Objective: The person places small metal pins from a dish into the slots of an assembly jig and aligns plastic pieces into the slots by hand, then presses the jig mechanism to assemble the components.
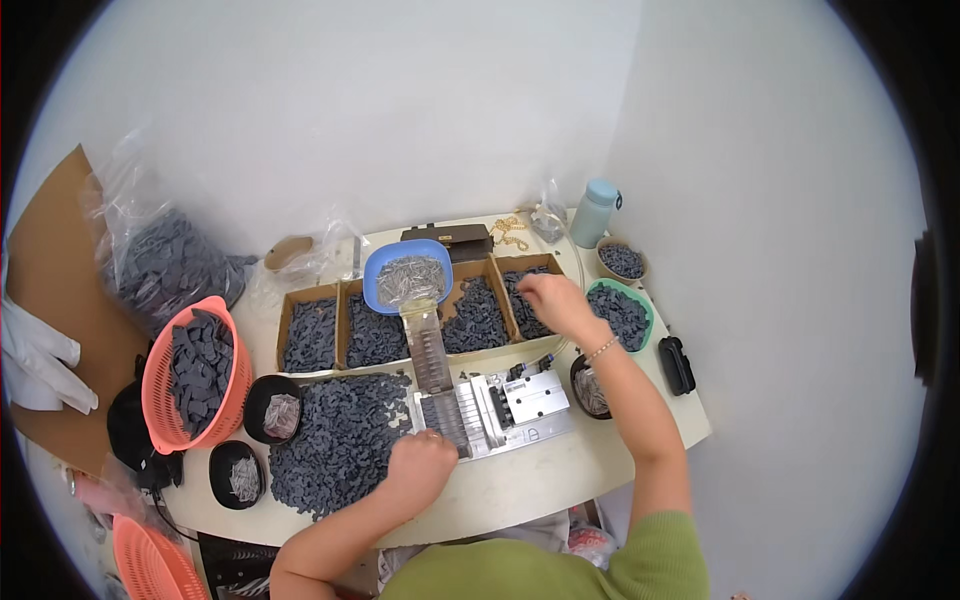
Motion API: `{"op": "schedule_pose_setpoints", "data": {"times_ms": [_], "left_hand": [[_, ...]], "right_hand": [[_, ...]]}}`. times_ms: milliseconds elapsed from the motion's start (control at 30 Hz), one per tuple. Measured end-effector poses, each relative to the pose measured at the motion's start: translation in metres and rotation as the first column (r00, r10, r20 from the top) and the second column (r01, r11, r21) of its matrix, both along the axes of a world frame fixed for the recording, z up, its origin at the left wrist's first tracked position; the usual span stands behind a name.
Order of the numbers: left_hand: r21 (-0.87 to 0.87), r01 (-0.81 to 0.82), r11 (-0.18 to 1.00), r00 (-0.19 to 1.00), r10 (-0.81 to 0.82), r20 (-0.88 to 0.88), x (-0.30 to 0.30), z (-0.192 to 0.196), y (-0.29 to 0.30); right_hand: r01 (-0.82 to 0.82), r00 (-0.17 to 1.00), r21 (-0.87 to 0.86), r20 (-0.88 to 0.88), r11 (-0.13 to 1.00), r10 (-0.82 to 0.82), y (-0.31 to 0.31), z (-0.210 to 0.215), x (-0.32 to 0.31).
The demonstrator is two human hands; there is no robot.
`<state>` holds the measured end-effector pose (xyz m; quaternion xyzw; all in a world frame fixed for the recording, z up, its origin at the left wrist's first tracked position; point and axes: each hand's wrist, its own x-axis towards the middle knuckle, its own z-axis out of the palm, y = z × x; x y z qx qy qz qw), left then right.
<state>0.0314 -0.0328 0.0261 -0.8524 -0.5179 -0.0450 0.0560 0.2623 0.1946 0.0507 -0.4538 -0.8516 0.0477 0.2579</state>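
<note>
My left hand (420,470) is closed in a fist at the near left corner of a metal fixture (488,425); whatever its fingers grip is hidden. A clear, ribbed chute (428,350) slopes down to the fixture from a blue bowl (375,290) of thin silvery pins (410,280). Over the rightmost cardboard box (558,262), which holds small dark grey pieces (527,318), my right hand (560,305) has its fingers drawn together. Anything between those fingertips is too small to make out. A pile of similar grey pieces (335,435) lies left of my left hand.
Black bowls (252,425) with pins stand at the left, beside a pink basket (240,385) of dark pieces. A green bowl (650,325), a black case (677,365) and a blue bottle (594,215) stand at the right. A plastic bag (170,265) bulges at far left.
</note>
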Motion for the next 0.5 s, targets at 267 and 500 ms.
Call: {"op": "schedule_pose_setpoints", "data": {"times_ms": [267,500], "left_hand": [[0.063,-0.26,0.963,0.738,0.156,0.656,-0.066,0.051,0.043],[0.319,-0.708,0.63,0.586,0.272,0.763,-0.214,0.086,0.042]], "right_hand": [[0.086,0.834,0.15,0.53,0.985,-0.154,0.039,-0.048,0.019],[0.082,0.876,0.141,0.462,0.987,-0.139,0.035,-0.038,0.022]]}}
